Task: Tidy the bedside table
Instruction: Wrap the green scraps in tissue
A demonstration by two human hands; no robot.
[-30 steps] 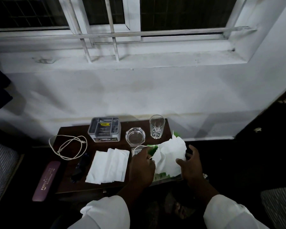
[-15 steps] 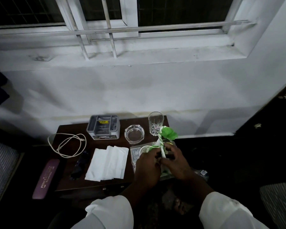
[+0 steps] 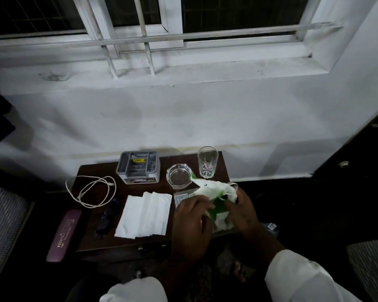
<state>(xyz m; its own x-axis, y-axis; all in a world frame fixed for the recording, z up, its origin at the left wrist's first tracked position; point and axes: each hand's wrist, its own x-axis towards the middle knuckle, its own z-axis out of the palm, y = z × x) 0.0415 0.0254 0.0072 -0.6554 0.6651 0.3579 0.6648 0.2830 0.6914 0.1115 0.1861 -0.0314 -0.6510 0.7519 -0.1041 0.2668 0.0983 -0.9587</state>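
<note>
A dark wooden bedside table (image 3: 100, 240) stands below the window wall. Over its right front corner both hands grip a crumpled white and green plastic bag (image 3: 212, 189). My left hand (image 3: 192, 216) pinches its left side, my right hand (image 3: 241, 211) its right side. Under the bag lies a clear packet with a printed label (image 3: 181, 198), partly hidden. White folded tissues (image 3: 144, 214) lie in the middle of the table.
A grey organiser box (image 3: 138, 168), a glass ashtray (image 3: 179, 176) and a drinking glass (image 3: 207, 162) line the back. A coiled white cable (image 3: 92, 190) and dark sunglasses (image 3: 108, 219) lie left. A maroon case (image 3: 63, 234) overhangs the left edge.
The bag was spread open, then bunched into a narrow twist, and now lies crumpled lower between both hands. My hands have closed in on it.
</note>
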